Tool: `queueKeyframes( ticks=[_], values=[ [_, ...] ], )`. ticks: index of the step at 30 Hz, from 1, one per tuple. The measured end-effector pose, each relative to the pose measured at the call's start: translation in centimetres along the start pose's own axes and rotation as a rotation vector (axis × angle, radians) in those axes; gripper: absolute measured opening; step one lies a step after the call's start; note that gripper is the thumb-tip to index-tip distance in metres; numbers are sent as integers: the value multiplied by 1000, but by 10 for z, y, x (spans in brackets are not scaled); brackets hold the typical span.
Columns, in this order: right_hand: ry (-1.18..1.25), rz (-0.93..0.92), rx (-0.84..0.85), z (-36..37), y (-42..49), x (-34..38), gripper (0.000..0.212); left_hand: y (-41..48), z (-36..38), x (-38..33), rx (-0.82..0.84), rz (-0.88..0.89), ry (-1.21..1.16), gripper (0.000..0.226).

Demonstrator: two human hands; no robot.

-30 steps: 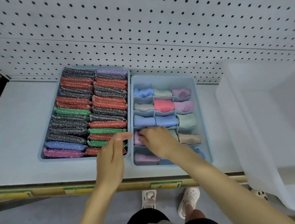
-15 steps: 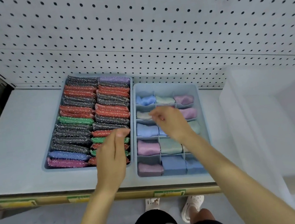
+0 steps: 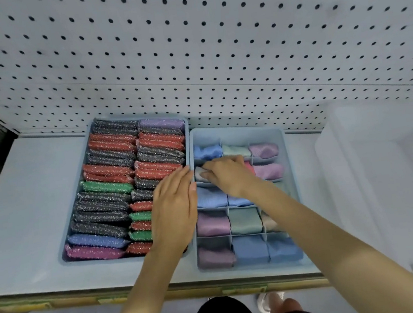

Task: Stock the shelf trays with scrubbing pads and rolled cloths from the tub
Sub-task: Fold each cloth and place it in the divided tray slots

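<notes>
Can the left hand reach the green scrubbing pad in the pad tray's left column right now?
Probably yes: the left hand is open, holds nothing and lies just right of the green scrubbing pad, whose top edge is uncovered.

Right hand [image 3: 229,178] on grey rolled cloth [image 3: 199,174], maybe pinching; left hand [image 3: 174,212] flat over pad tray [image 3: 96,262].
</notes>
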State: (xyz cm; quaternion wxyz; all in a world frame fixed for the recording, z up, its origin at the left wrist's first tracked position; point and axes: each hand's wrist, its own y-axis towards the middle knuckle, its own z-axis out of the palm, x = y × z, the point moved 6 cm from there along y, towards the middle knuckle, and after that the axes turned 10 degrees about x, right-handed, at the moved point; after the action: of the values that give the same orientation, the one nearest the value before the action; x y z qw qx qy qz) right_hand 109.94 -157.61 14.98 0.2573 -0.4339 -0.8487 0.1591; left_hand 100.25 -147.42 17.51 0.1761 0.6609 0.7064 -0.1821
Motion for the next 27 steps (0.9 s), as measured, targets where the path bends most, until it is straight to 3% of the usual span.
queueKeyframes(
  ticks=[4, 6, 8, 10, 15, 27],
  values=[
    [171, -38, -310, -42, 4, -18, 21, -1, -1, -1, -1, 7, -17, 56],
    [212, -31, -248, -48, 17, -24, 24, -1, -1, -1, 0, 2, -31, 54],
    [109, -29, -50, -37, 30, -20, 29, -1, -2, -1, 1, -1, -33, 52],
    [-3, -25, 31, -27, 38, -14, 29, -1, -2, -1, -2, -4, -27, 50],
    [-16, 12, -24, -27, 45, -16, 20, 0, -2, -2, -14, -18, -18, 51],
    [41, 41, -257, -17, 36, -17, 24, 2, 0, -2, -39, -23, 6, 50]
  ],
)
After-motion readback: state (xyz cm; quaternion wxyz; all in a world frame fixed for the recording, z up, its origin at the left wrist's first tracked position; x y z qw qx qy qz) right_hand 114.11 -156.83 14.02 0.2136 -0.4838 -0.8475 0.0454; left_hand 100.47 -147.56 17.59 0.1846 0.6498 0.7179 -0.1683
